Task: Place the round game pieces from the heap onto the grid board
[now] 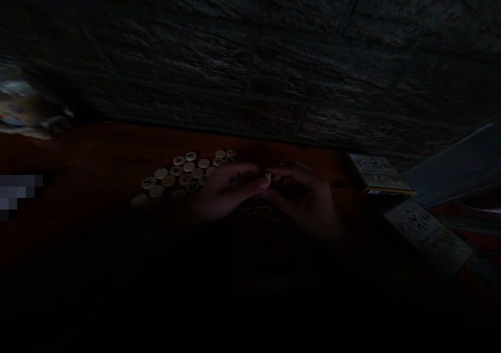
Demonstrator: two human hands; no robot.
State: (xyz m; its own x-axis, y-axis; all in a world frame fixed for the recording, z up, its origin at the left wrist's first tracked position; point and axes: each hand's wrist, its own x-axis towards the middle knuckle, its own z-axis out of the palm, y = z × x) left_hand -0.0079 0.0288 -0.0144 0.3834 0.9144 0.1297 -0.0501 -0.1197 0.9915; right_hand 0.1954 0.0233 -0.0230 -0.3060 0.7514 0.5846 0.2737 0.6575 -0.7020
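Observation:
The scene is very dark. My left hand [225,191] and my right hand [303,199] meet over a reddish table [97,154], fingertips pinched together on a small pale round piece [267,178]. Just left of my left hand lies a loose pile of pale round game discs [183,175], some marked with dark or red characters. Under my hands a faint grid of a game board [258,217] shows dimly.
A printed box [378,173] and its lid [428,233] lie at the right on the table. A rough stone wall [250,55] stands behind. A pale object [23,110] sits at the far left edge.

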